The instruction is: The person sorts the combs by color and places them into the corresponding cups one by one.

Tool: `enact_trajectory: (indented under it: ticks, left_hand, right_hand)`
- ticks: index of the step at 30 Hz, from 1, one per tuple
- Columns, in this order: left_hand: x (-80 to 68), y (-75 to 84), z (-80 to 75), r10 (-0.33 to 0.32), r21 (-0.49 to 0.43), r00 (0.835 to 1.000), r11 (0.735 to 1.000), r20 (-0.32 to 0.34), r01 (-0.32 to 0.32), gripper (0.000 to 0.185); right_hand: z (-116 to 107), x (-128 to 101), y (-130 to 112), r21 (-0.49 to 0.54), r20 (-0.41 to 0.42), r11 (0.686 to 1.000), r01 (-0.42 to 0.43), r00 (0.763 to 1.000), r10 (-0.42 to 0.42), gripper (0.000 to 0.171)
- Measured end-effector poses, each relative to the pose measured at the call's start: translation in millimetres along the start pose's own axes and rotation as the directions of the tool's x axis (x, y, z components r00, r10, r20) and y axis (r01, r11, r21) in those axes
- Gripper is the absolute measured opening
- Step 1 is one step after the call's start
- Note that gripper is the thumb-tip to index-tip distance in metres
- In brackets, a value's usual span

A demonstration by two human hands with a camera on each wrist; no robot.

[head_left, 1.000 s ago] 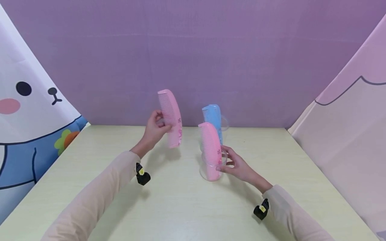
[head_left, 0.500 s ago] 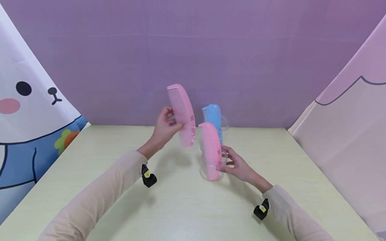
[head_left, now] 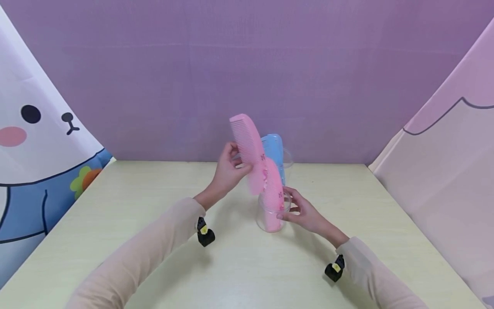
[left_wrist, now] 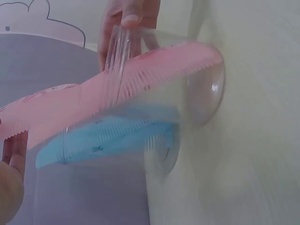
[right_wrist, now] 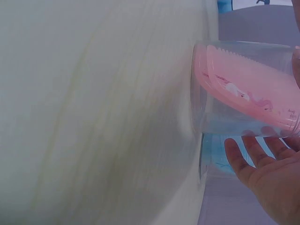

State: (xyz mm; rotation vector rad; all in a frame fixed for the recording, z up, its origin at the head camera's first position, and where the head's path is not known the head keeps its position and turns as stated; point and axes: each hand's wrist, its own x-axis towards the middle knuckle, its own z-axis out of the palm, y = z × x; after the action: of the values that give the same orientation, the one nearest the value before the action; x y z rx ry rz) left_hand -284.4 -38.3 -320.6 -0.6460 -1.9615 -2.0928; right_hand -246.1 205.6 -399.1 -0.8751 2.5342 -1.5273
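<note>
My left hand (head_left: 227,172) pinches a pink comb (head_left: 247,139) between thumb and fingers, upright and slightly tilted. In the head view its lower end overlaps a second pink comb (head_left: 275,184), which stands in a clear plastic cup (head_left: 264,222). Thumb and fingers of my right hand (head_left: 305,213) hold that cup by its upper right side; in the right wrist view the cup's base (right_wrist: 194,93) rests on the table. Behind it, a blue comb (head_left: 275,148) stands in another clear cup (head_left: 288,158), partly hidden by the pink combs.
A pale wooden table (head_left: 154,180) lies under everything. At its back rises a purple cloth backdrop (head_left: 185,86). Cloths printed with cartoon figures hang at the left (head_left: 46,150) and right (head_left: 444,171) sides.
My left hand has moved right with its pink comb, rising a little and then lowering, until the comb overlaps the one in the front cup. My right hand and both cups have stayed put.
</note>
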Motion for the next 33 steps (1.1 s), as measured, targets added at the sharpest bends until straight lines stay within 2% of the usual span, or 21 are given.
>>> enact_trajectory:
  ticks: [4, 8, 15, 20, 27, 33]
  left_hand:
    - [-2.3, -4.0, 10.7, 0.011, -0.022, 1.000, 1.000, 0.014, -0.010, 0.047]
    - [-6.5, -6.0, 20.6, -0.020, -0.011, 0.999, 1.000, 0.033, 0.020, 0.049]
    - [-17.8, 0.8, 33.4, -0.053, -0.021, 0.996, 0.998, 0.075, 0.054, 0.047]
    - [-20.6, -15.8, 36.4, -0.060, -0.020, 0.994, 0.998, 0.087, 0.062, 0.046]
    - [-27.1, -31.8, 38.9, -0.023, 0.004, 0.995, 1.000, 0.094, 0.022, 0.044]
    - [-32.8, -36.2, 41.0, -0.064, 0.030, 0.993, 0.998, 0.096, 0.062, 0.045]
  right_hand:
    - [-0.4, 0.3, 0.4, 0.007, 0.003, 1.000, 0.006, 1.000, -0.006, 0.069]
    - [-0.9, 0.0, 0.5, 0.015, 0.003, 1.000, -0.003, 1.000, 0.003, 0.069]
    - [-0.5, -0.7, 1.2, 0.023, 0.009, 0.999, -0.025, 1.000, 0.025, 0.071]
    - [-0.6, -0.9, 0.8, 0.021, 0.009, 1.000, -0.021, 1.000, 0.021, 0.071]
    - [-0.5, -0.7, 0.4, 0.015, 0.001, 1.000, -0.021, 1.000, 0.021, 0.071]
    - [-0.6, -0.9, 1.1, 0.009, 0.001, 0.999, -0.031, 1.000, 0.031, 0.071]
